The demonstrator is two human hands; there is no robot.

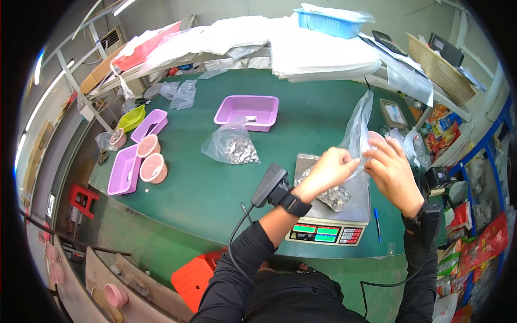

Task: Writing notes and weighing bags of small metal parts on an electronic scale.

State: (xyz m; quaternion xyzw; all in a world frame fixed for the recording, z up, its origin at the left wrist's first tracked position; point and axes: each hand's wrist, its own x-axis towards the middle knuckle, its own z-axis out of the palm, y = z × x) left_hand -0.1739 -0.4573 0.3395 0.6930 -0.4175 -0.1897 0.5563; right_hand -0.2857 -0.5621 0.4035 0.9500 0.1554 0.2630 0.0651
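Observation:
A counting scale (360, 211) with green displays stands at the table's front, right of centre. On its metal pan rests a clear plastic bag (362, 126) with small silvery metal parts (336, 198) in its bottom; its upper part rises between my hands. My left hand (339, 166) pinches the bag's left side above the pan. At the bag's right side, my right hand (389, 168) has its bent fingers on the plastic; its fingertips are partly hidden. Just behind those fingers shows a pink cup (376, 138). Another clear bag of metal parts (240, 151) lies left of the scale.
A purple tray (219, 119) stands mid-table. Farther left are more purple trays (124, 185), pink cups (155, 175) and a yellow-green tray (141, 114). A blue pen (377, 223) lies right of the scale. White sheets (323, 62) and a blue basket (328, 24) fill the back shelf.

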